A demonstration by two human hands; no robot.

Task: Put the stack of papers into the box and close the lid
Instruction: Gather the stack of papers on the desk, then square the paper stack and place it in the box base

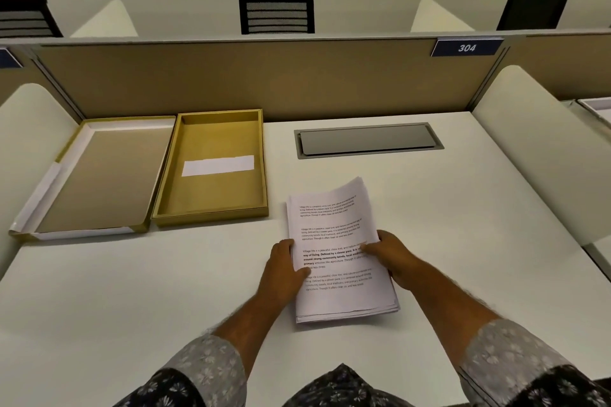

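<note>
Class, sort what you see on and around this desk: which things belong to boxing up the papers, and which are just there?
Belong to the job:
stack of papers, held by left hand and right hand
gold box, open
lid, lying beside the box

Just there:
cable hatch
304 sign
chairs behind the partition

- 1 paper stack (pixel 334 241) in my 2 hands
- 1 gold box (pixel 211 188)
- 1 lid (pixel 96 175)
- 3 black chairs
- 1 "304" sign (pixel 467 47)
</note>
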